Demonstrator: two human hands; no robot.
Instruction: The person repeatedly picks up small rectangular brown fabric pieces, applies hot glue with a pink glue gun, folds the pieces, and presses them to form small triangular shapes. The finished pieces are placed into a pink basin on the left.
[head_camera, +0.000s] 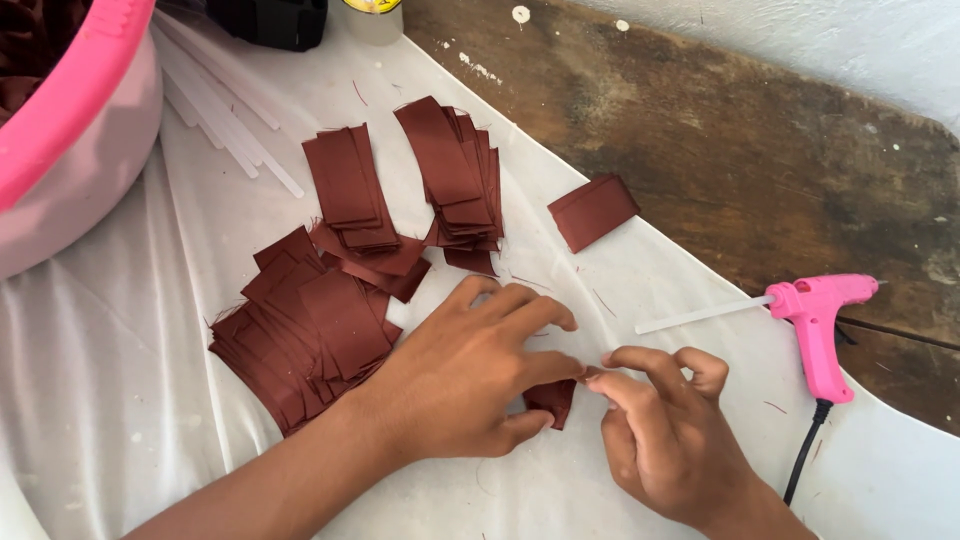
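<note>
My left hand (470, 375) and my right hand (665, 430) meet over a small folded piece of dark brown ribbon (552, 400) on the white cloth (130, 400). The left thumb and forefinger pinch the piece, and the right fingertips press on its upper edge. Left of my left hand lies a heap of cut brown ribbon pieces (300, 330). Two more stacks of ribbon pieces (350, 190) (455, 175) lie further back. A single ribbon piece (593, 210) lies apart to the right.
A pink glue gun (818, 325) with a glue stick in its back and a black cord lies at the right. Clear glue sticks (225, 115) lie at the back left beside a pink basin (70, 150). Bare dark wood (760, 150) shows beyond the cloth.
</note>
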